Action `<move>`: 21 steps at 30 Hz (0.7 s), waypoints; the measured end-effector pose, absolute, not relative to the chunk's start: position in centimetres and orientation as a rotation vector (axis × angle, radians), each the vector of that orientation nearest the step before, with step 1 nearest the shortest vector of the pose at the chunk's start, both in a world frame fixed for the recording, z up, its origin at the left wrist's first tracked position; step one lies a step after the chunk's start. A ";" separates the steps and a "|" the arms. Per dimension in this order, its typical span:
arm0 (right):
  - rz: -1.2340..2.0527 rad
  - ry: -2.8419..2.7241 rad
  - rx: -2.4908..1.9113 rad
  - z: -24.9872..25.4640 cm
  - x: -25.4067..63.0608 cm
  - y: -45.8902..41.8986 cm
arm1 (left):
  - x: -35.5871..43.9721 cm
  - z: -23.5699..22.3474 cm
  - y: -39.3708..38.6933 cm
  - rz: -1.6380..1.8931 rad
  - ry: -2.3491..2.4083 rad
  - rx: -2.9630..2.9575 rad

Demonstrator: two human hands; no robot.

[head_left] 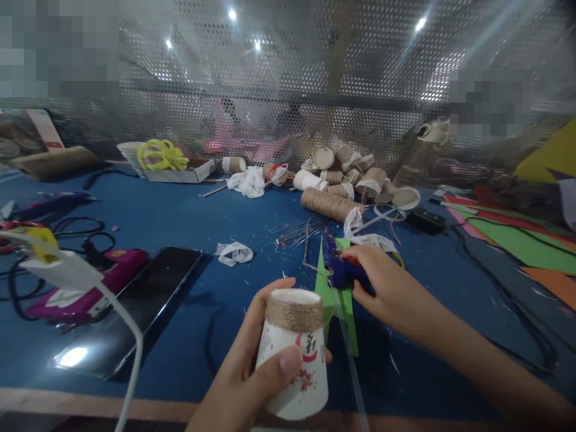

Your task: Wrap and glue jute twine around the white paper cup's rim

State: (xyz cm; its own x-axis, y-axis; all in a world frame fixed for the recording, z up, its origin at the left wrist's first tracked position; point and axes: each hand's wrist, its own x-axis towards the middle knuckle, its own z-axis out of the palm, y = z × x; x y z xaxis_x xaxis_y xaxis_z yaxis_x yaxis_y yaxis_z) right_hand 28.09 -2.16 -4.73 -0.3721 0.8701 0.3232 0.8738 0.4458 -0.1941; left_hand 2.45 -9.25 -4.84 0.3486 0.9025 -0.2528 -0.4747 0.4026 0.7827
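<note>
My left hand (263,372) is wrapped round a white paper cup (292,384) with red and black print, close to the camera and slightly tilted. Brown twine (294,313) is wound in a band about its narrow upper end. To the right, my right hand (382,276) grips a blue hot glue gun (339,270) over strips of green paper (344,318). A long clear glue stick (348,360) runs from the gun toward the near edge. A loose strand of twine (307,240) bends beside the gun's nozzle.
A twine spool (330,205) and several wrapped cups (346,159) lie at the back. On the left are a phone (157,288), a magenta power strip (90,294) and a white cable (135,348). Coloured paper (517,234) and a black cable (495,288) lie right. White scraps (234,253) lie mid-table.
</note>
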 end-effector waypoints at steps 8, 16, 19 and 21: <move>-0.126 -2.288 -1.635 -5.1 28.5 -1.9 | 2.3 -4.6 -9.4 0.945 0.820 0.714; -0.056 -2.022 -1.768 -3.3 28.9 -1.9 | 2.3 -4.8 -9.6 0.940 0.833 0.720; 0.105 -1.834 -1.667 -2.8 29.3 -1.7 | 2.5 -4.7 -9.7 0.951 0.845 0.706; 0.218 -1.708 -1.641 -2.7 29.6 -1.6 | 2.7 -4.6 -9.7 0.991 0.844 0.705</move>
